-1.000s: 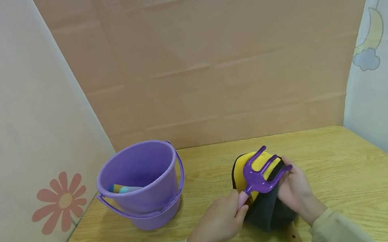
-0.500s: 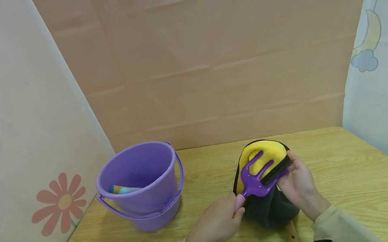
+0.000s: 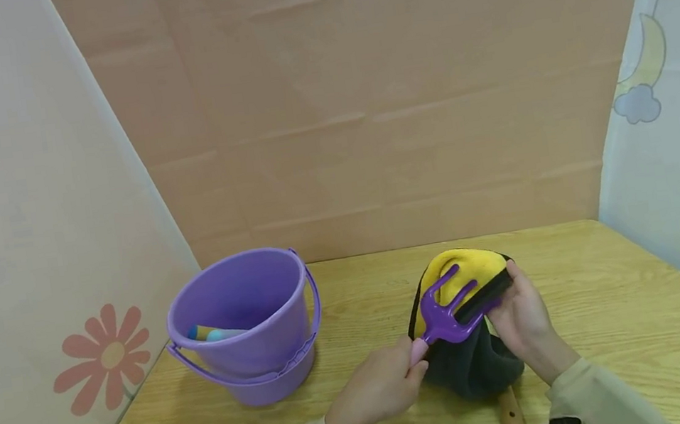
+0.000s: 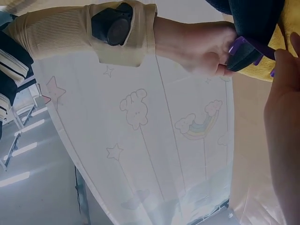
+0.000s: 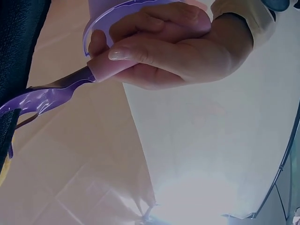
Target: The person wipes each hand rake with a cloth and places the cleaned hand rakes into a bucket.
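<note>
My left hand [image 3: 379, 386] grips the pink handle [image 3: 418, 350] of a purple toy garden fork [image 3: 441, 320]. In the right wrist view the thumb [image 5: 131, 50] and fingers wrap that handle. My right hand [image 3: 528, 320] holds the black edge of a soft cloth item, dark [image 3: 473, 370] below with a yellow side [image 3: 478, 262]; its exact kind is unclear. Two of the fork's tines lie over the yellow cloth, while the tine nearest my right hand is partly hidden by the black edge. Beneath the cloth a wooden handle [image 3: 512, 418] sticks out; its other end is hidden.
To the left on the wooden table [image 3: 618, 318] stands a purple bucket [image 3: 269, 357] with its handle hanging down. Inside it are blue and yellow-ended items [image 3: 220, 333], partly hidden. Pale walls [image 3: 55, 206] flank the table, with a brown backdrop [image 3: 325, 99] behind.
The yellow side of the cloth has been raised and spread wider by my right hand. The fork has shifted slightly left, and its right tine has become partly covered by the black edge.
</note>
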`<state>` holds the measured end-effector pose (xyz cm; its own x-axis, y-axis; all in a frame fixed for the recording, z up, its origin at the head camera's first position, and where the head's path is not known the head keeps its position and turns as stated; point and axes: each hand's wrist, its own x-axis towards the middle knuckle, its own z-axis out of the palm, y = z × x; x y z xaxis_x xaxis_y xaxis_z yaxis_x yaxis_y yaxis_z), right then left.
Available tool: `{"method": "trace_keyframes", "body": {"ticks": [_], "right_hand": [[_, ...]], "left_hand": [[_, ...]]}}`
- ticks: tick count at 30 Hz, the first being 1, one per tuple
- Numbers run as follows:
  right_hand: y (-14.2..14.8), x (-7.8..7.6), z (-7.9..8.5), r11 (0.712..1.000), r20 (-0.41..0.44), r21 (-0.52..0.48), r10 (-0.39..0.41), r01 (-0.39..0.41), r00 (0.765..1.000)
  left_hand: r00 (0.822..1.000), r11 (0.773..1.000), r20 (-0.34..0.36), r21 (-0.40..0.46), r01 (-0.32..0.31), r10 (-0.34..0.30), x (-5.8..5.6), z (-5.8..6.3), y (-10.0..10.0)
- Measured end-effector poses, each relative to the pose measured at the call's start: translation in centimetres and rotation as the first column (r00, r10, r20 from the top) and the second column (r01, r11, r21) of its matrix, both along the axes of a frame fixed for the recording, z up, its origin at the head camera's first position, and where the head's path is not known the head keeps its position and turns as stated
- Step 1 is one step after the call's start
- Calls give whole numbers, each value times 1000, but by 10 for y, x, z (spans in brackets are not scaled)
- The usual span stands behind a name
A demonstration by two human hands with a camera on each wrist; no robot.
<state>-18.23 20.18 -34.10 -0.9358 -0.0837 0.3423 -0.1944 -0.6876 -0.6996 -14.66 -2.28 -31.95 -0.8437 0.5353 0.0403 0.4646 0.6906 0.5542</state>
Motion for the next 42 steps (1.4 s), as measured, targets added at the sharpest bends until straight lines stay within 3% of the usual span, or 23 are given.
{"method": "trace_keyframes", "body": {"ticks": [6, 12, 18, 23, 31, 42], "right_hand": [[6, -3, 0, 995, 77, 26, -94, 92, 993], [5, -1, -3, 985, 132, -171, -14, 36, 991], [-10, 2, -3, 998, 197, -55, 3, 8, 980], [-20, 5, -2, 996, 247, 1, 87, -90, 965], [-30, 13, 3, 967, 332, -52, 253, -250, 909], [-26, 13, 3, 950, 261, -166, 302, -266, 917]], "left_hand": [[999, 999, -32, 45, -19, 20, -2, -1, -2], [998, 996, -58, 86, -15, 20, -1, 3, -4], [998, 994, -68, 113, 8, 0, 1, 9, -1], [999, 991, -42, 135, 10, -4, 0, 11, 2], [999, 991, -38, 135, 18, -13, 0, 7, 6], [998, 992, -53, 125, 26, -19, 0, 6, 6]]}}
